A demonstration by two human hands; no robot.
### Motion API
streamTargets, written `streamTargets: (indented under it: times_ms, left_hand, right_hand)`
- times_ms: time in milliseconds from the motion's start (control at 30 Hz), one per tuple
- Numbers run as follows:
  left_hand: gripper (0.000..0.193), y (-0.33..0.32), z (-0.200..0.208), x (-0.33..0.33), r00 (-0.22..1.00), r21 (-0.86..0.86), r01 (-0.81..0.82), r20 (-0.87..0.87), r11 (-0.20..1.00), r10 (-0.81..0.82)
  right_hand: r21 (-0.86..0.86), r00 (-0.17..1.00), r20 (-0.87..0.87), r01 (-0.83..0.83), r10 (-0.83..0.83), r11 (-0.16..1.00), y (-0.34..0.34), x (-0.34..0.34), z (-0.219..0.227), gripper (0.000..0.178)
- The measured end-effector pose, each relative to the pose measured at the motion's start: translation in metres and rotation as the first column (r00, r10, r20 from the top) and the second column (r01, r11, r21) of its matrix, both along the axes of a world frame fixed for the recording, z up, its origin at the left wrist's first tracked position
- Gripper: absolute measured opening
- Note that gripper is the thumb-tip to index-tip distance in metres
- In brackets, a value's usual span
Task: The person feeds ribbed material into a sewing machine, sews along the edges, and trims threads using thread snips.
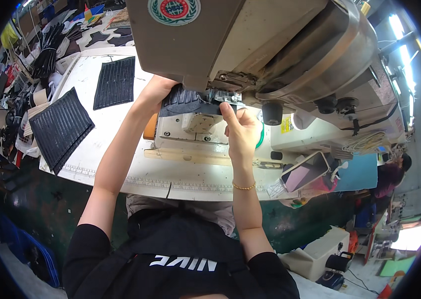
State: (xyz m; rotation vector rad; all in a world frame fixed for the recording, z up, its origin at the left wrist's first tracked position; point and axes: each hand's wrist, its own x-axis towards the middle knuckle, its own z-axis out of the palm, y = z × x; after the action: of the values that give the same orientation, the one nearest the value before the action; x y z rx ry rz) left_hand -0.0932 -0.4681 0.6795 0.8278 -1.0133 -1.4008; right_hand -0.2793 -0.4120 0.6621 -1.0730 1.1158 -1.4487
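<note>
A black ribbed fabric piece [183,102] lies under the needle area of a large beige sewing machine [180,50]. Its right end reaches the metal presser parts [226,97]. My left hand [162,90] rests at the left end of the fabric, and the machine head hides its fingers. On the other side, my right hand [244,130] has thumb and curled fingers closed on the fabric's right edge, close beside the presser parts. Two more black ribbed pieces, one upright [115,83] and one slanted [62,130], lie on the white table to the left.
The white table [190,187] has a ruler strip along its near edge. A phone [305,172] lies at the right by a blue sheet [357,173]. Dark material bundles [46,57] crowd the far left. Blue crates [18,244] stand on the floor. Another person [392,177] is at the right.
</note>
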Motion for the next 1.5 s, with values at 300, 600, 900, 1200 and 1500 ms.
streamTargets:
  times_ms: [300, 600, 900, 1200, 1500]
  left_hand:
    - [0.032, 0.002, 0.005, -0.003, 0.998, -0.023, -0.036, 0.053, 0.999, 0.037]
    - [0.026, 0.064, -0.024, -0.003, 0.948, -0.150, -0.308, -0.132, 0.939, 0.290]
    - [0.013, 0.056, -0.019, 0.001, 0.962, 0.030, -0.239, -0.131, 0.971, 0.241]
    - [0.024, 0.037, -0.019, 0.009, 0.981, 0.116, -0.186, -0.030, 0.976, 0.191]
    - [0.044, 0.071, -0.098, 0.010, 0.931, -0.237, -0.067, 0.335, 0.969, 0.146]
  right_hand:
    - [-0.047, 0.997, -0.063, 0.044, -0.047, 0.998, 0.001, 0.001, -0.001, 0.030]
    - [0.007, 0.991, -0.015, 0.137, -0.137, 0.991, 0.007, -0.003, -0.015, 0.034]
    - [0.002, 0.991, -0.031, 0.130, -0.130, 0.992, 0.020, -0.011, -0.025, 0.036]
    - [0.042, 0.999, -0.026, 0.043, -0.042, 0.998, 0.033, -0.003, -0.037, 0.037]
    - [-0.065, 0.750, 0.420, -0.537, 0.511, 0.841, 0.058, 0.016, -0.047, 0.035]
